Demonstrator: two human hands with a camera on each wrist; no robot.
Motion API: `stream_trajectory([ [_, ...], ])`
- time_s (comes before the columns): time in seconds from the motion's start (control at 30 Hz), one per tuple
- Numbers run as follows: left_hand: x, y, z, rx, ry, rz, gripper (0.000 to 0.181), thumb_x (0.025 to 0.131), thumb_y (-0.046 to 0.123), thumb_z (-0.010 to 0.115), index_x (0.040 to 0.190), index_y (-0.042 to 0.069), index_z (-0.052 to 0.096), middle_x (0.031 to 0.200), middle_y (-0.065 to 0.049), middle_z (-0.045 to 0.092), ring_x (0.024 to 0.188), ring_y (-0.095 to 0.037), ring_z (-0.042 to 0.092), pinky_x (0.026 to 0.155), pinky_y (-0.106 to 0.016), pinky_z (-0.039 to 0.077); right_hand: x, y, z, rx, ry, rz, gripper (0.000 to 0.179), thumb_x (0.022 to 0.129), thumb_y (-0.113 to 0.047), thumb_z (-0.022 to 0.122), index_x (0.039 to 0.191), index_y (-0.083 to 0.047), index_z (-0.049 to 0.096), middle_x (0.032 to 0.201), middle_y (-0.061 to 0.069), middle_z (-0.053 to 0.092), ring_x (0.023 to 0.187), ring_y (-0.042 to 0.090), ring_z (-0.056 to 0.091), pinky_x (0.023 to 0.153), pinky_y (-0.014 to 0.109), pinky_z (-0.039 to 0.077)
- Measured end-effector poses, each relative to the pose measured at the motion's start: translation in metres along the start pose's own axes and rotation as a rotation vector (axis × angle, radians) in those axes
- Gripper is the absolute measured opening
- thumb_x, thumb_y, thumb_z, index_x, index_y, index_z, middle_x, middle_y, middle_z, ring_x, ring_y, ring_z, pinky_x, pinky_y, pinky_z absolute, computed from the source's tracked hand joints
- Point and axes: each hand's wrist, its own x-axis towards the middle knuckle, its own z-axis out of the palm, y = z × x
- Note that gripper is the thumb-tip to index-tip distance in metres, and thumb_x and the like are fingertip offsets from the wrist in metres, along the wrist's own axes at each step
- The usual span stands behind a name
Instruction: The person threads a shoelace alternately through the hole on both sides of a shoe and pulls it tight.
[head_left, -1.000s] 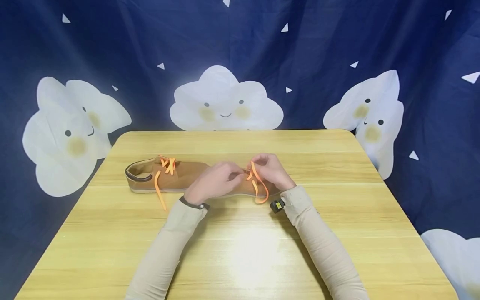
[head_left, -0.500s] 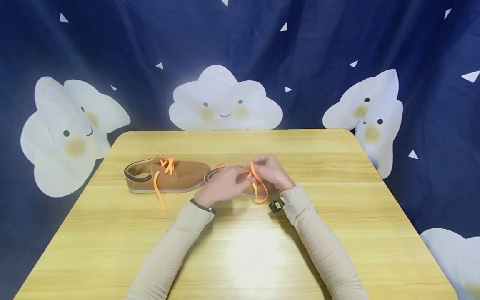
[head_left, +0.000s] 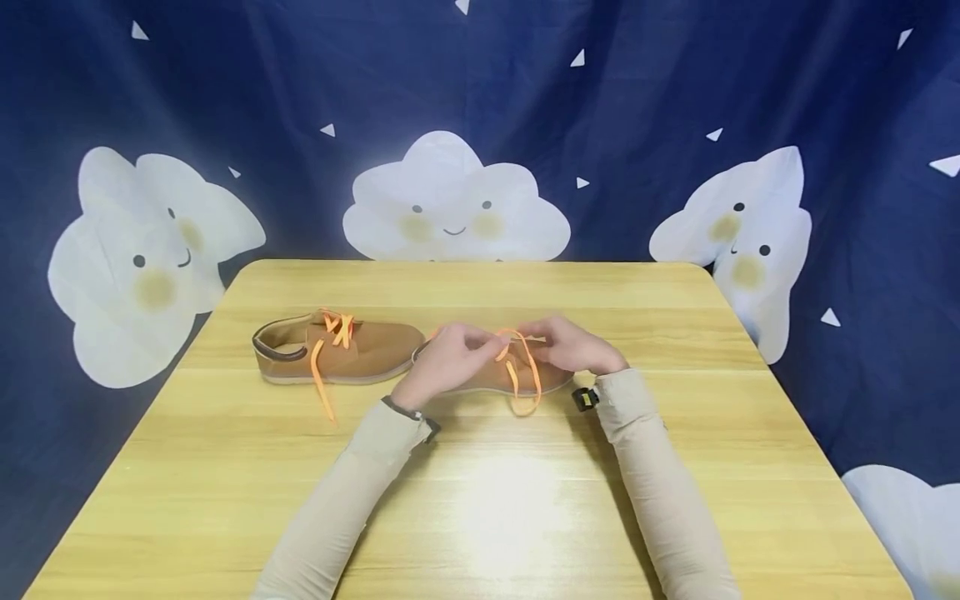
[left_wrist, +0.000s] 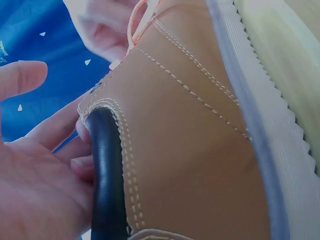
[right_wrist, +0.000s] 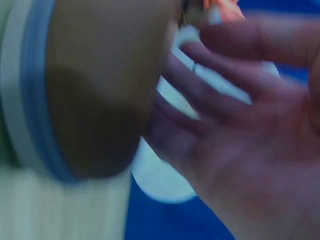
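Observation:
A brown shoe (head_left: 480, 379) with orange lace stands at the middle of the table, its toe to the right. My left hand (head_left: 453, 362) is at its opening. In the left wrist view, that hand's thumb stands apart from the shoe's side (left_wrist: 185, 125), while its fingers reach behind the dark collar edge (left_wrist: 107, 170). My right hand (head_left: 573, 346) is over the toe end, fingers reaching left beside the orange lace (head_left: 534, 367), which hangs in a loop down the near side. The right wrist view is blurred; the fingers (right_wrist: 215, 95) look fairly straight beside the toe.
A second brown shoe (head_left: 375, 354) with orange lace stands just left, its toe close to the first shoe's heel; one lace end (head_left: 322, 392) trails onto the table. The wooden table (head_left: 495, 500) ends before a dark blue curtain (head_left: 637, 125) printed with clouds.
My left hand has moved right from the shoe's heel side toward its laces. My right hand has drawn away to the right from the lace, whose loop has shifted slightly.

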Motion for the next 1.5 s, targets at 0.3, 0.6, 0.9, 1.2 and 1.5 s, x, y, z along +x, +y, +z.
stream_trajectory([
  [0.3,0.000,0.005,0.002,0.009,0.134,0.068,0.031,0.101,0.037,0.065,0.108,0.012,0.082,0.114,-0.007,0.079,0.111,-0.026,0.074,0.095,-0.047,0.059,-0.014,0.001,-0.005,-0.101,-0.222,-0.017,0.091,0.072,-0.003,0.091,0.151,-0.006,0.048,0.147,0.011,0.059,0.135,0.030,0.054,0.119,0.053,0.038],
  [0.6,-0.011,0.020,-0.010,0.027,0.170,0.156,0.023,0.098,0.032,0.071,0.101,0.013,0.084,0.106,-0.006,0.081,0.101,-0.021,0.076,0.090,-0.042,0.060,-0.012,-0.003,0.000,-0.283,-0.125,0.145,0.102,0.072,-0.009,0.093,0.155,0.006,0.038,0.156,0.023,0.049,0.144,0.038,0.048,0.120,0.052,0.039],
  [0.9,-0.033,0.047,-0.029,-0.026,0.168,0.230,0.021,0.097,0.033,0.072,0.088,0.019,0.084,0.090,-0.001,0.081,0.081,-0.011,0.072,0.077,-0.034,0.057,-0.010,-0.001,-0.001,-0.241,-0.143,0.119,0.090,0.071,-0.008,0.093,0.150,-0.006,0.052,0.141,0.014,0.065,0.127,0.030,0.060,0.115,0.050,0.045],
  [1.2,-0.063,0.074,-0.044,-0.148,0.169,0.415,0.014,0.095,0.023,0.075,0.085,0.020,0.084,0.080,0.007,0.078,0.065,-0.011,0.061,0.062,-0.024,0.049,-0.011,-0.002,-0.001,-0.276,-0.135,0.166,0.101,0.072,-0.013,0.094,0.156,0.003,0.039,0.154,0.021,0.052,0.139,0.035,0.053,0.119,0.051,0.041],
  [1.5,-0.086,0.086,-0.059,-0.300,0.147,0.712,0.018,0.088,-0.003,0.076,0.083,0.013,0.081,0.070,0.005,0.068,0.065,-0.009,0.055,0.058,-0.027,0.041,-0.010,-0.004,-0.001,-0.281,-0.120,0.184,0.100,0.072,-0.011,0.094,0.154,0.006,0.039,0.153,0.024,0.052,0.137,0.036,0.054,0.119,0.050,0.041],
])
